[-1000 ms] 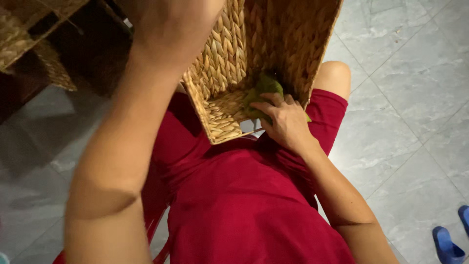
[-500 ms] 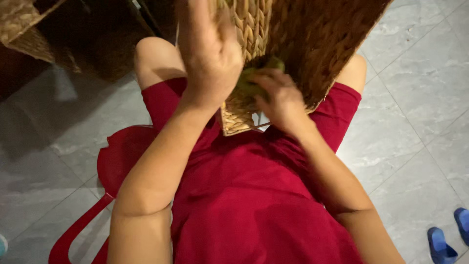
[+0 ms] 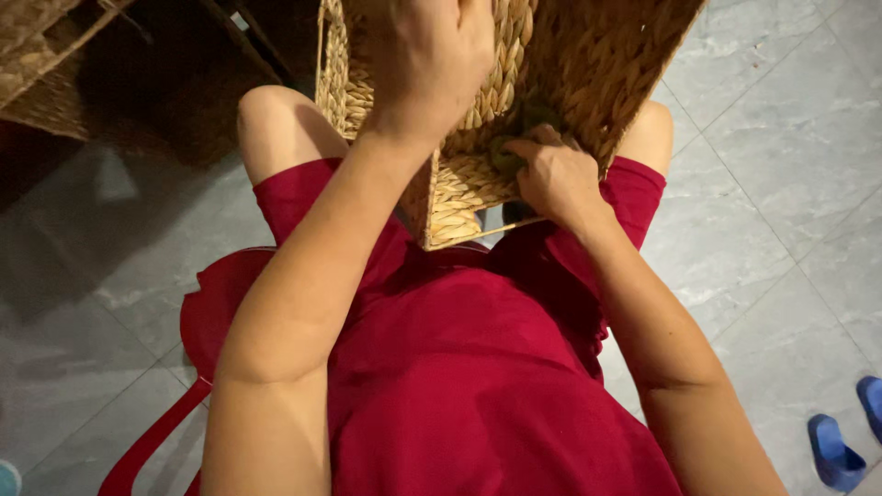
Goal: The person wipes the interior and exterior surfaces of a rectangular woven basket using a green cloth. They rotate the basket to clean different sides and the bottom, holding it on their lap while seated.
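The woven basket [image 3: 551,83] stands on the person's lap, propped between the two bare knees, with its open side turned toward the body. It is made of thick braided straw-coloured fibre on a thin frame, so I judge it light for its size and rather stiff in the walls, but rough to the skin and a little springy if one presses it.

The left hand [image 3: 432,55] is high on the near wall of the basket; the fingers curl over the weave and seem closed on it, holding the basket steady. The right hand [image 3: 556,179] is lower, at the bottom inner corner, with the fingers bent together and pressed on a small green cloth [image 3: 505,156] that lies against the weave — whether they pinch the cloth or only push it, I cannot tell for sure.

The cloth looks soft and limp; it would fold under any grip. For the basket, the good places to hold are the rim and the frame edges — the braids there give the fingers something to hook.

The person sits on a red chair [image 3: 197,321] over a grey tiled floor [image 3: 781,184]; blue sandals [image 3: 841,441] lie at the right.
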